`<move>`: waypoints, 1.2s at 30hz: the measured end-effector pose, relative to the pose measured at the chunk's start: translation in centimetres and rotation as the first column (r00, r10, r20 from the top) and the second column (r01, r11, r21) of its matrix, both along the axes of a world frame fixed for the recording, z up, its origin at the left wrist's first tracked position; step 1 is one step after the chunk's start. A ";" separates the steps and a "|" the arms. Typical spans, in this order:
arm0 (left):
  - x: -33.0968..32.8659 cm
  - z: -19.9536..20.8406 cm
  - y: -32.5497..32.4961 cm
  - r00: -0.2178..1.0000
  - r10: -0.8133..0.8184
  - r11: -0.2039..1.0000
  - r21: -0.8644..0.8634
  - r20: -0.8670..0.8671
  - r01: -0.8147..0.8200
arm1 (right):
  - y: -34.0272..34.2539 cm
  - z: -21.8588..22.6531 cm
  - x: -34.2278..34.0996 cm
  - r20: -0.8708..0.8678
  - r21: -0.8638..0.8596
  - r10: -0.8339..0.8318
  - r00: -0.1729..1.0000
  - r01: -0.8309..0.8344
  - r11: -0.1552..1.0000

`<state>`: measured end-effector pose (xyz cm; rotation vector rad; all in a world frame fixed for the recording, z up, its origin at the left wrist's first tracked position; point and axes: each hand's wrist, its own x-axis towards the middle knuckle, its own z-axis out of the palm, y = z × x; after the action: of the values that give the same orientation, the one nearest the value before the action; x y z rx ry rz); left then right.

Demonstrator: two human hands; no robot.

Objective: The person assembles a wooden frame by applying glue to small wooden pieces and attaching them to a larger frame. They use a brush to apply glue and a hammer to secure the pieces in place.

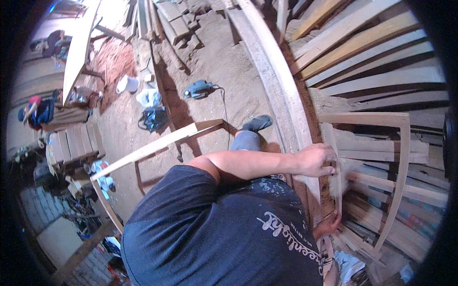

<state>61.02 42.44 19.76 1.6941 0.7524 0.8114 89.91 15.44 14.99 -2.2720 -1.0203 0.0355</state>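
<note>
My left arm stretches across to the right, and my left hand (314,159) is closed on a pale, narrow wooden strip (339,190). Its fingers are curled, with the thumb side toward the strip. Lower down, my right hand (328,225) is bunched against the lower end of the same strip; my shirt hides part of it. The strip lies along the near side of a pale wooden frame (404,159). Whether strip and frame are joined, I cannot tell. Beneath my hands runs a long, thick plank (281,90) with a dusty face.
Several boards (367,55) lean and lie at the right. A blue-grey power tool (199,89) with a cord lies on the dusty floor, near my sandalled foot (257,123). Another wooden frame (148,150) stands left. Beyond are a white bucket (127,84) and people (40,112).
</note>
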 end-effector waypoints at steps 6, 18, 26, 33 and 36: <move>-0.3 -0.8 -4.1 0.999 0.011 1.000 -0.029 -0.044 -0.013 | 0.6 -0.9 -3.4 -0.099 -0.139 -0.023 0.995 0.010 0.990; 0.9 2.1 -2.0 0.898 -0.379 0.923 -0.021 -0.223 0.384 | -1.0 0.3 -7.6 0.033 -0.080 0.169 0.985 -0.166 0.983; -0.5 -0.7 6.7 0.698 -0.510 0.721 0.192 -0.502 0.665 | 0.8 1.5 -13.3 0.164 -0.157 -0.192 0.968 0.218 0.963; 1.1 -4.7 15.7 0.195 -0.472 0.307 0.048 -0.860 0.951 | 2.2 0.3 -14.0 0.072 -0.178 -0.359 0.931 0.366 0.914; 1.2 -5.6 15.9 0.202 -0.557 0.245 0.073 -0.805 0.967 | 2.4 -0.6 -14.0 0.066 -0.186 -0.387 0.920 0.392 0.901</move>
<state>62.23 58.36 14.18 2.6035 -0.2152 -0.5053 75.92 17.89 14.40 -2.6262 -0.5759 -0.0678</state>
